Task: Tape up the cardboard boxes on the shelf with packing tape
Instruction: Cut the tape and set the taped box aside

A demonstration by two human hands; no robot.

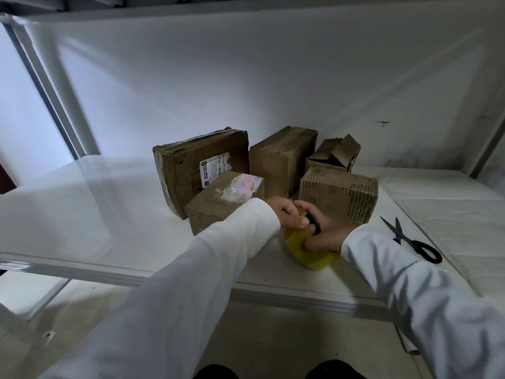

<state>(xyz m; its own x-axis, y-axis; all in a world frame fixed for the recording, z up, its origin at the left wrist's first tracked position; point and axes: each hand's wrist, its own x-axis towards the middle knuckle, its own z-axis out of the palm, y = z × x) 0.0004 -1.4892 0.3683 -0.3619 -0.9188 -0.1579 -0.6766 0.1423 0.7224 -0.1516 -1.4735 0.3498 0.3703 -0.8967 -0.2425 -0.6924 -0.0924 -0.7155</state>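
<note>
- The roll of packing tape, yellowish and translucent, sits at about 5 o'clock from the frame's centre, near the front edge of the white shelf
- The right hand grips the roll from the 3 o'clock side, fingers curled over its top and into the core, thumb pressed on its outer face
- The left hand reaches in from 9 o'clock, fingers curled, thumb and fingertips pinching at the upper rim of the roll; whether a tape end is caught between them cannot be told
- Both arms wear long white sleeves
- Five cardboard boxes cluster at 12 o'clock of the hands: a large labelled box leaning at the left, a small box with pink tape in front of it, a tall box in the middle, a ribbed box at the right just behind the right hand, and a crumpled open box at the rear
- Black scissors lie closed on the shelf at 3 o'clock of the roll, apart from it
- Dark shoe tips show at 6 o'clock, below the shelf
</note>
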